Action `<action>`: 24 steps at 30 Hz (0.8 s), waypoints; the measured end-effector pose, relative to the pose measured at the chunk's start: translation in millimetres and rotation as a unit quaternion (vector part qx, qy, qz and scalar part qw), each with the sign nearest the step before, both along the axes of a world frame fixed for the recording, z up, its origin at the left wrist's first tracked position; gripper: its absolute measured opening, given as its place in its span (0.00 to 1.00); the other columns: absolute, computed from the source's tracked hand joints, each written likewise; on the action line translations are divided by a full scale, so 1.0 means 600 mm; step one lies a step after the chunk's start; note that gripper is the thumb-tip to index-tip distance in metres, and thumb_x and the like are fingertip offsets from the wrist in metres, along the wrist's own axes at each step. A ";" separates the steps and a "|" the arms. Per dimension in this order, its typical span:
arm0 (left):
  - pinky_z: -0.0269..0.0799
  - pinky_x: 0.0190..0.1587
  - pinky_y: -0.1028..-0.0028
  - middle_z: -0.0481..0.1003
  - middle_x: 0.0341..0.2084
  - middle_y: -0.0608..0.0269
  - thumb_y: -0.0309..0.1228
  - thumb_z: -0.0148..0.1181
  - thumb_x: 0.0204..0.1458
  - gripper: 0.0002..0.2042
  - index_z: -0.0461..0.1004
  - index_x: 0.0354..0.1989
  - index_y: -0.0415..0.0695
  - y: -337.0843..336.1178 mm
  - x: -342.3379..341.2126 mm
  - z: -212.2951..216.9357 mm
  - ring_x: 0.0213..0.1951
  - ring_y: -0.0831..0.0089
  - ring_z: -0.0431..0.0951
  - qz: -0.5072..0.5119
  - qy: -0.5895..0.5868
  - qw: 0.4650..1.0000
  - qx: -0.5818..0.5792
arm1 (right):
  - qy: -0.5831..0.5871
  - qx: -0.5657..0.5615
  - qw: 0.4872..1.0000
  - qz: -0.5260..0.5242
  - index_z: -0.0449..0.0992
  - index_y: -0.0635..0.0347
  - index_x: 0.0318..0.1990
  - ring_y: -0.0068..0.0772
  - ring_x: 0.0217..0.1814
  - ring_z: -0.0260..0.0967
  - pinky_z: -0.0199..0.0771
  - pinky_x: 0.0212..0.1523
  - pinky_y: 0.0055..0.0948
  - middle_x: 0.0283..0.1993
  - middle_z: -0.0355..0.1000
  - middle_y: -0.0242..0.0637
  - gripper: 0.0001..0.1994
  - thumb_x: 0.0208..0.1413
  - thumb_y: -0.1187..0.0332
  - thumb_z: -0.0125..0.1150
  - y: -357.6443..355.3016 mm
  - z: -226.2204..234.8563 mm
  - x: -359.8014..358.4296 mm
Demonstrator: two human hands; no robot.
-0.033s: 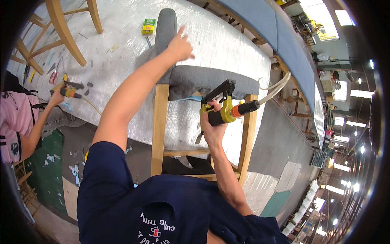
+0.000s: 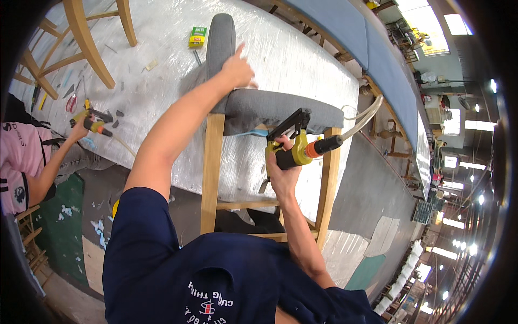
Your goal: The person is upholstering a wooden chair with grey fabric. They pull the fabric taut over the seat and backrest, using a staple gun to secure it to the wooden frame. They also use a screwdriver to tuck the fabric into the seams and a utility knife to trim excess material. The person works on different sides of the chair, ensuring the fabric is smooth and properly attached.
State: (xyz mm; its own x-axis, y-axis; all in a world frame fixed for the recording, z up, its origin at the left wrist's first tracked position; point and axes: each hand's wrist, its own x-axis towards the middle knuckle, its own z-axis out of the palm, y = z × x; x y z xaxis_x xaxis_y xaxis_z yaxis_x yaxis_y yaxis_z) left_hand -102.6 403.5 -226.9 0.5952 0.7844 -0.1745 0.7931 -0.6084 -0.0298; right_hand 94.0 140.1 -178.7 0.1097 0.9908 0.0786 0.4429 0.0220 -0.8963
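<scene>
A wooden chair with grey upholstery lies on the plastic-covered table in front of me; its padded back [image 2: 220,40] points away and its grey seat [image 2: 291,103] runs to the right. My left hand [image 2: 237,73] is beside the padded back, over its inner side, with the index finger stretched out and nothing held. The other fingers are partly hidden. My right hand [image 2: 284,167] is wrapped round a yellow-green pneumatic staple gun [image 2: 294,154] with a black grip and an orange ring. Its black nose is close to the underside of the seat. A strip of blue material [image 2: 256,132] shows under the seat edge.
A clear air hose [image 2: 368,120] trails off to the right. On the table [image 2: 162,113] are a green-yellow box [image 2: 197,36], red-handled scissors [image 2: 71,102] and scraps. At left, a co-worker's hand [image 2: 80,129] holds another staple gun [image 2: 95,123] near a wooden chair frame [image 2: 89,43].
My left hand has slid slightly toward me along the padded back. The staple gun in my right hand is almost unmoved. The co-worker's hand has shifted slightly.
</scene>
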 end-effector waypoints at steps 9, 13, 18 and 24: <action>0.67 0.68 0.55 0.84 0.34 0.51 0.56 0.34 0.72 0.27 0.71 0.70 0.63 -0.065 -0.026 -0.020 0.46 0.56 0.84 -0.024 -0.230 0.966 -0.112 | -0.010 0.017 1.000 0.004 0.75 0.62 0.55 0.34 0.63 0.69 0.64 0.67 0.35 0.62 0.71 0.48 0.18 0.56 0.80 0.63 -0.007 -0.003 0.002; 0.69 0.63 0.54 0.79 0.51 0.46 0.51 0.42 0.71 0.25 0.63 0.75 0.65 -0.170 -0.019 -0.022 0.54 0.51 0.79 -0.025 -0.335 0.941 0.037 | -0.046 0.079 0.996 -0.007 0.78 0.61 0.54 0.27 0.49 0.72 0.72 0.54 0.30 0.50 0.75 0.37 0.18 0.54 0.81 0.65 0.004 -0.007 -0.028; 0.66 0.64 0.53 0.65 0.67 0.46 0.41 0.62 0.62 0.32 0.61 0.76 0.62 -0.214 -0.012 -0.031 0.64 0.49 0.69 -0.047 -0.320 0.937 0.134 | -0.019 0.068 0.998 -0.006 0.78 0.61 0.54 0.22 0.39 0.69 0.72 0.45 0.25 0.41 0.74 0.32 0.19 0.53 0.82 0.64 0.015 -0.002 -0.052; 0.65 0.62 0.55 0.68 0.62 0.47 0.41 0.66 0.56 0.36 0.61 0.74 0.65 -0.218 -0.006 -0.041 0.62 0.51 0.70 -0.039 -0.334 0.924 0.184 | 0.014 0.046 0.999 0.012 0.76 0.64 0.52 0.38 0.65 0.70 0.64 0.67 0.37 0.57 0.73 0.44 0.15 0.57 0.82 0.63 0.033 -0.029 -0.072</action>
State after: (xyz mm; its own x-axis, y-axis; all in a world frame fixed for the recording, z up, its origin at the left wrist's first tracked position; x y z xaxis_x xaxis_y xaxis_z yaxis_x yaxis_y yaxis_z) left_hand -106.3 272.5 -251.3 0.5316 0.6672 0.5218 0.6628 -0.7112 0.2342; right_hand 50.9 160.2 -195.9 0.0905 0.9820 0.1660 0.4158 0.1142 -0.9022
